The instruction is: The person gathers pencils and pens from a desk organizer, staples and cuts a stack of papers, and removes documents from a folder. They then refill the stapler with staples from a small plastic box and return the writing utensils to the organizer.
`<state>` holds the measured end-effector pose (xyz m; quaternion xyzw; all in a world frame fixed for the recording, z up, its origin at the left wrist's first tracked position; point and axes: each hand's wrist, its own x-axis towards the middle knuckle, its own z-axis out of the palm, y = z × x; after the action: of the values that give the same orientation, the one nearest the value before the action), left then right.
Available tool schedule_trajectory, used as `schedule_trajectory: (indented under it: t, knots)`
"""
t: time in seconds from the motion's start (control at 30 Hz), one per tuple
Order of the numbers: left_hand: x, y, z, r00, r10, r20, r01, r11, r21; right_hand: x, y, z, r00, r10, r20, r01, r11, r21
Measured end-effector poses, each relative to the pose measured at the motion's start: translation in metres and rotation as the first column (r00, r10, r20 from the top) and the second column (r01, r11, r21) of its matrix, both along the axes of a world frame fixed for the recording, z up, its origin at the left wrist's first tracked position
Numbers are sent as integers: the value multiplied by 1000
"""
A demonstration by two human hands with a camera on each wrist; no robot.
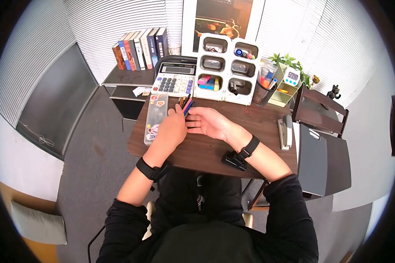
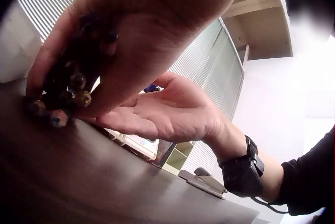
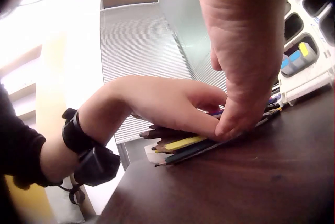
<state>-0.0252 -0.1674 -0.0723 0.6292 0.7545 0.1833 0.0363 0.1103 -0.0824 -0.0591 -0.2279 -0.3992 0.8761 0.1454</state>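
My left hand (image 1: 173,128) grips a bunch of colored pencils (image 1: 188,105) low over the brown table, just right of a translucent pencil case (image 1: 152,120) with stickers. In the right wrist view the colored pencils (image 3: 184,143), one yellow and others dark, stick out under the left palm with their tips toward the wrist. The left wrist view shows several pencil ends (image 2: 58,118) between thumb and fingers. My right hand (image 1: 210,123) is beside the left, palm turned inward and fingers fairly straight, its fingertips right at the bunch.
A calculator (image 1: 174,83) stands behind the pencil case. A white organizer (image 1: 202,97) with markers and highlighters is at the back, with a pen cup (image 1: 261,97) and a timer (image 1: 291,76) to its right. A stapler (image 1: 286,132) lies near the right edge.
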Motion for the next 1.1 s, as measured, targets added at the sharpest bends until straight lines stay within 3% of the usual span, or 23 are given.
schedule_trajectory:
  t: [0.13, 0.27, 0.43, 0.57, 0.7, 0.77, 0.87, 0.93, 1.1]
  knots:
    - [0, 0, -2, 997, 21, -71, -15, 996, 87, -3, 3, 2, 998, 7, 60, -12, 996, 86]
    - [3, -2, 0, 996, 29, -79, -25, 998, 55, -4, 0, 7, 993, 21, 117, -40, 986, 160]
    - [2, -5, -3, 992, -30, -123, 48, 988, 149, -5, -11, 25, 983, 47, 175, -101, 944, 313]
    - [6, -13, 11, 991, -29, -134, 38, 997, 65, -8, -6, 21, 972, 41, 233, -134, 906, 400]
    - [10, -18, 23, 982, 1, -188, -1, 1000, -2, -3, -4, 22, 975, 70, 213, -149, 913, 380]
    - [12, -20, 26, 976, 11, -218, -14, 1000, -14, -1, -4, 21, 963, -30, 268, -53, 954, 294]
    - [15, -25, 25, 955, -69, -290, 61, 997, -39, 4, -2, 18, 971, -57, 234, -11, 959, 282]
    - [14, -23, 13, 945, -122, -303, 141, 989, 43, 7, 0, 16, 976, -43, 213, -23, 954, 298]
    - [13, -20, 6, 932, -128, -339, 136, 991, 0, 13, -9, 28, 983, 1, 183, -56, 953, 297]
